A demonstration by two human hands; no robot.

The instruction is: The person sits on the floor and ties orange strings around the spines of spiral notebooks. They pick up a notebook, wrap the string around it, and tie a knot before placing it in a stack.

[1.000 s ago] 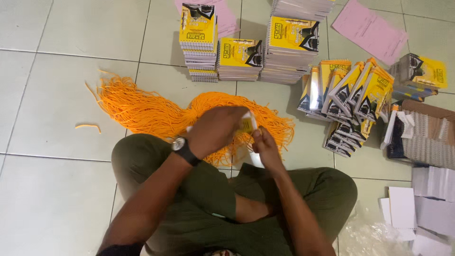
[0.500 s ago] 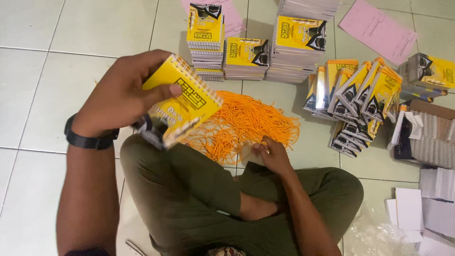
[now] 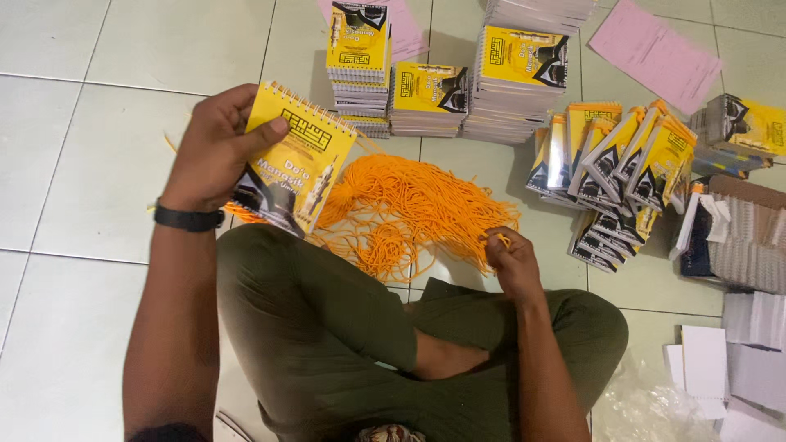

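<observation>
The left hand is closed on a small yellow spiral-bound booklet with a black corner design, thumb across the cover near the wire coil, fingers behind it, holding it tilted above the left knee, at the left edge of the heap of orange cords. The right hand is pinched shut on a strand or two at the heap's right edge, just above the right knee.

The booklet looks light and fairly stiff, with a glossy cover that may slip; a grip close to the coiled edge, as here, seems safest, since the loose pages opposite would fan. The cords look thin, soft and limp, likely to tangle, so a single strand is best drawn by its end between fingertip and thumb.

Beyond the heap stand three neat stacks of matching yellow booklets, each topped by a yellow cover with a black corner. To the heap's right a slumped batch of the same booklets leans on edge, and further right sits an open brown cardboard box of white coil-bound blocks. Pink paper sheets lie far beyond and to the right. White blank pads rest on the tiled floor at the near right of the heap
</observation>
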